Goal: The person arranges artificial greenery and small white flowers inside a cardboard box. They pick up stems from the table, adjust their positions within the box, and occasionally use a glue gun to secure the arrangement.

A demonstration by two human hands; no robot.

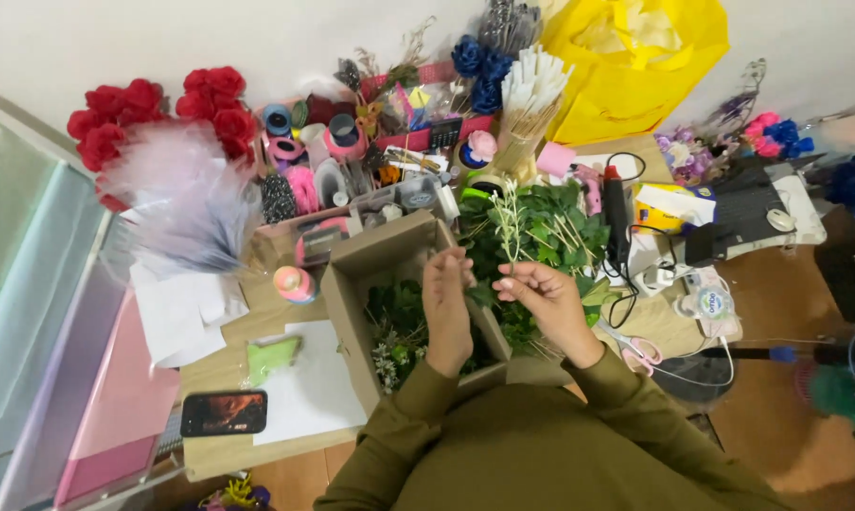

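My left hand (446, 308) and my right hand (546, 303) meet above an open cardboard box (352, 274) that holds green leafy sprigs. Between the fingertips of both hands stands a thin pale green stem (511, 227) with small leaves, pointing away from me. Behind it lies a heap of green artificial leaves (550, 232) on the wooden table (229, 445). Both olive sleeves show at the bottom of the view.
Red fabric roses (153, 109) and white feathery tufts lie at the left. Ribbon rolls, blue roses and white sticks crowd the back. A glue gun (617, 203), cables and scissors (635, 348) sit at the right. A phone (224, 413) and paper sheets rest near the front edge.
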